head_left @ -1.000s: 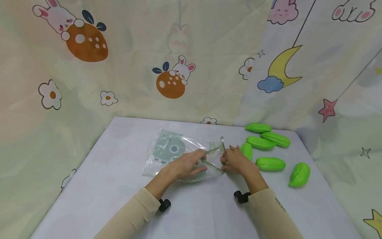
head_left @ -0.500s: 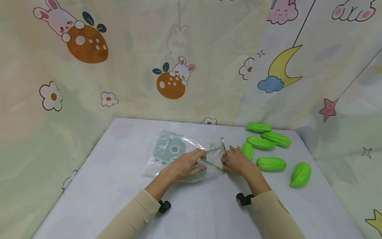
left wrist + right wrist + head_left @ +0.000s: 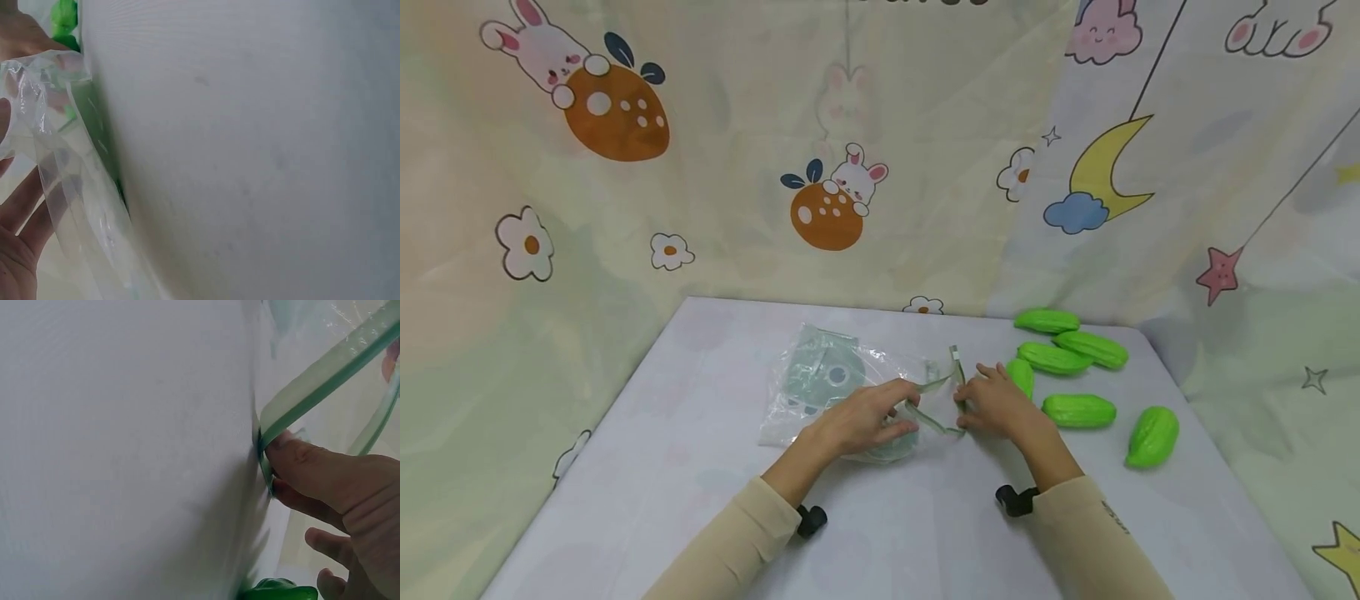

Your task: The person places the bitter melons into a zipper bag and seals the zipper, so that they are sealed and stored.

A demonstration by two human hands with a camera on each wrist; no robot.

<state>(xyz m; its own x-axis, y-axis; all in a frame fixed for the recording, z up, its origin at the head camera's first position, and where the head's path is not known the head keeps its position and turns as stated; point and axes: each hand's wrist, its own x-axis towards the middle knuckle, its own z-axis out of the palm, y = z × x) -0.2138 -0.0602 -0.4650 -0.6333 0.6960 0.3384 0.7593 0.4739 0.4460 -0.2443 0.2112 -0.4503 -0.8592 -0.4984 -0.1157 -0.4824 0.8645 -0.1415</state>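
Note:
A clear plastic zip bag [image 3: 823, 375] with a pale green printed picture lies on the table, its green-edged mouth spread apart towards the right. My left hand [image 3: 865, 417] lies over the bag and holds the near layer of the mouth back at the fingertips. In the left wrist view, some fingers [image 3: 40, 222] show through the clear plastic. My right hand [image 3: 996, 404] pinches the other green edge between thumb and finger, as the green strip [image 3: 331, 387] shows in the right wrist view. A small white tab [image 3: 955, 353] sits at the strip's far end.
Several bright green, ridged gourd-like vegetables lie to the right, among them one gourd [image 3: 1078, 411] beside my right hand and another gourd [image 3: 1153, 437] farther right. They rest on a white-covered table [image 3: 910, 533]. A patterned cloth [image 3: 730, 167] hangs behind.
The near edge of the bag's mouth has gone from straight to slightly bent and slack. Both hands keep nearly the same place, and the gourds stay put.

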